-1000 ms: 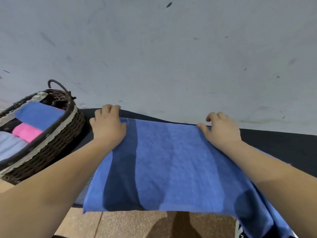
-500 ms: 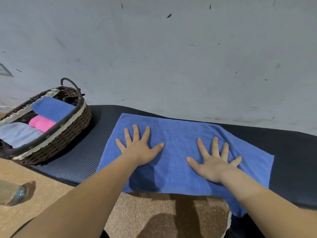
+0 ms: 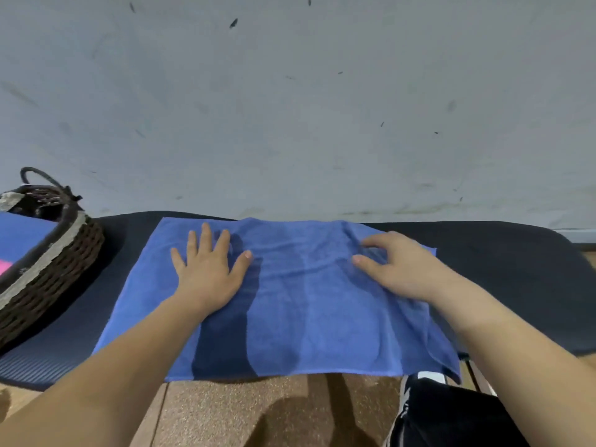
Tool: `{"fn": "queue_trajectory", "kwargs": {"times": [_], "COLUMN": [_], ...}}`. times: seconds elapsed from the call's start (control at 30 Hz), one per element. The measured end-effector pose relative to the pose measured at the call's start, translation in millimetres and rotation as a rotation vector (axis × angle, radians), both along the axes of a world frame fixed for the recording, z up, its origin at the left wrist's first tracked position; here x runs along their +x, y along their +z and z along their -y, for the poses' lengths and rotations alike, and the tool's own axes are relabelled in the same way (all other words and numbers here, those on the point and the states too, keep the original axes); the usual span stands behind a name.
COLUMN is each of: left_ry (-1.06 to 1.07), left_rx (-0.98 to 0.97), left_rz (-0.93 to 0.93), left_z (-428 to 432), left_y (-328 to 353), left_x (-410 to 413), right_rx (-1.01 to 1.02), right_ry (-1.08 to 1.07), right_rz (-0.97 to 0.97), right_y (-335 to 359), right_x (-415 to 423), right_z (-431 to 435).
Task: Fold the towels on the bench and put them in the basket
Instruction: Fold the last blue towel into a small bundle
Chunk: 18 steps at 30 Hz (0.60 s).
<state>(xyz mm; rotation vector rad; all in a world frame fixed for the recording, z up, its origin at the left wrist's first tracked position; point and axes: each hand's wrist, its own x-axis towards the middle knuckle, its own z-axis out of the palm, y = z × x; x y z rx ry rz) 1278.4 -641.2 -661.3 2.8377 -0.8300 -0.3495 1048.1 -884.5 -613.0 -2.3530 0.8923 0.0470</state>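
A blue towel lies spread across the dark padded bench, its front edge hanging over the bench's near side. My left hand rests flat on the towel's left part with fingers spread. My right hand is on the towel's far right part, fingers curled and bunching the cloth under them. A dark wicker basket with a pale trim stands on the bench at the far left. It holds a folded blue towel and a sliver of pink towel.
A grey scuffed wall rises right behind the bench. Brown speckled floor lies in front of it. A dark garment or leg with a shoe shows at the bottom right.
The towel first went down flat with both palms pressing it. Since then both hands have slid toward the far edge, and my right hand's fingers have curled into the cloth near its right end.
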Motion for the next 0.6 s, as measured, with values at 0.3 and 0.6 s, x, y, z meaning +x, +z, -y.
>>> {"fn": "queue_trajectory", "kwargs": {"times": [0.3, 0.6], "left_ry": [-0.712, -0.786], "left_rx": [-0.258, 0.083], "left_rz": [0.032, -0.043], "left_z": [146.3, 266.6], "left_y": [21.0, 17.8], "left_x": [-115.2, -148.5], "right_rx": [0.289, 0.331], "right_ry": [-0.311, -0.222], "right_rz": [-0.297, -0.019], "right_y": [-13.9, -18.9], "right_x": [-84.7, -102.2], "right_z": [64.4, 57.9]}}
